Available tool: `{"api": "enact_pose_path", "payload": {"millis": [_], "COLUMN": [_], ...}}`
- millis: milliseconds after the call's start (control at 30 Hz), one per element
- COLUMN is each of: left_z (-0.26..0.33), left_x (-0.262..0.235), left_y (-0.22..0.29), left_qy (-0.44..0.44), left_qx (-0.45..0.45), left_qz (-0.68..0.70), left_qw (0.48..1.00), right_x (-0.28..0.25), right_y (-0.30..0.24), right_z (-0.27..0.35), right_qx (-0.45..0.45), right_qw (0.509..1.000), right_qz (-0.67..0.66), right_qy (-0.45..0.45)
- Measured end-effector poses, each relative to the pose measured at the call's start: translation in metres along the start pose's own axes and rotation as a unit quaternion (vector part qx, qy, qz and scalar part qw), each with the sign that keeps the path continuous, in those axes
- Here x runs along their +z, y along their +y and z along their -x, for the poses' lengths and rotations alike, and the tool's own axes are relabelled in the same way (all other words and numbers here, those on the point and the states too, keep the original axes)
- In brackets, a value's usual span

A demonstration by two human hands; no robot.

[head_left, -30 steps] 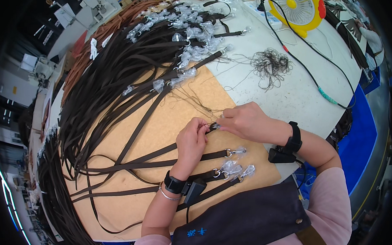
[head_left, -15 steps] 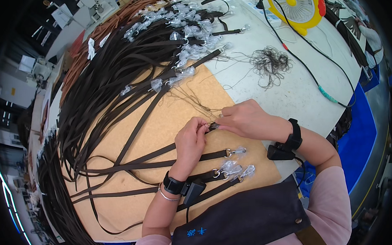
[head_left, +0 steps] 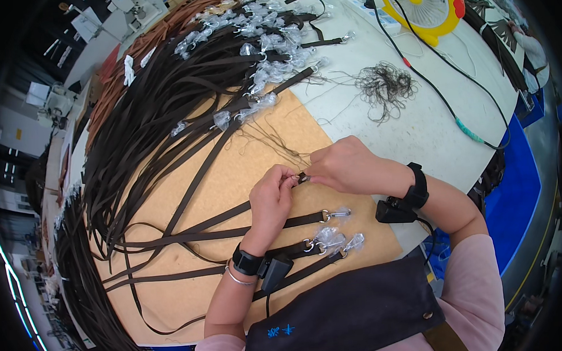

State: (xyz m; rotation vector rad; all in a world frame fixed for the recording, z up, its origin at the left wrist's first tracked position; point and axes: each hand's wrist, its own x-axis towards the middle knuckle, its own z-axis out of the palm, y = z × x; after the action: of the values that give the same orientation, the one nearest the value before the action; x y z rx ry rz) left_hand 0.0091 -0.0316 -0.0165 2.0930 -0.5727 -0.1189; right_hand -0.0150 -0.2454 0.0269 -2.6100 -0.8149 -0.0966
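My left hand [head_left: 271,193] pinches a dark brown strap [head_left: 226,216] close to its end, and the strap trails off to the left. My right hand [head_left: 348,165] is closed on the tip of that same strap, its fingertips just right of the left ones. A short dark piece of it shows between the two hands; the fingers hide most of the end. Thin loose threads [head_left: 278,142] lie just beyond my fingers. Nearer to me, a strap with a metal snap hook [head_left: 339,214] and others with plastic-wrapped hooks [head_left: 331,237] lie on the brown board [head_left: 192,305].
A large heap of dark straps [head_left: 140,119] covers the left, with plastic-wrapped hardware [head_left: 268,25] at its far end. A tangle of dark thread [head_left: 387,89] rests on the white table [head_left: 345,66]. Behind it stand a yellow fan [head_left: 419,3] and a black cable [head_left: 434,100].
My right hand has shifted slightly up and turned at the strap's end, its fingertips now lower on the tip. My left hand keeps its pinch nearly in place.
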Motion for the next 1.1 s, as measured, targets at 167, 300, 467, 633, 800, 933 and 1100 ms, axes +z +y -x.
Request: {"api": "enact_pose_path", "payload": {"millis": [167, 300, 467, 633, 800, 933, 1100], "left_z": [0.002, 0.005, 0.004, 0.005, 0.005, 0.005, 0.006], "left_x": [-0.003, -0.005, -0.004, -0.007, -0.004, -0.007, -0.007], "left_y": [0.0, -0.011, -0.009, -0.006, -0.008, -0.006, -0.006], "left_qy": [-0.022, -0.028, -0.031, -0.063, -0.025, -0.057, -0.06], "left_qx": [-0.049, -0.045, -0.043, -0.077, -0.055, -0.074, -0.077], "left_qz": [0.07, 0.109, 0.115, 0.107, 0.124, 0.118, 0.12], "left_qw": [0.996, 0.993, 0.992, 0.989, 0.99, 0.989, 0.988], "right_x": [0.01, 0.011, 0.018, 0.016, 0.018, 0.016, 0.017], "right_y": [0.005, 0.004, 0.003, 0.003, 0.002, 0.001, -0.001], "right_z": [0.007, 0.011, 0.011, 0.01, 0.008, 0.008, 0.007], "right_qx": [0.038, 0.061, 0.0, -0.023, -0.013, -0.018, -0.012], "right_qw": [0.997, 0.994, 0.997, 0.997, 0.997, 0.997, 0.996], "right_qz": [-0.055, -0.066, -0.009, -0.001, 0.017, 0.014, 0.004], "right_qy": [0.028, 0.061, 0.08, 0.078, 0.073, 0.074, 0.083]}}
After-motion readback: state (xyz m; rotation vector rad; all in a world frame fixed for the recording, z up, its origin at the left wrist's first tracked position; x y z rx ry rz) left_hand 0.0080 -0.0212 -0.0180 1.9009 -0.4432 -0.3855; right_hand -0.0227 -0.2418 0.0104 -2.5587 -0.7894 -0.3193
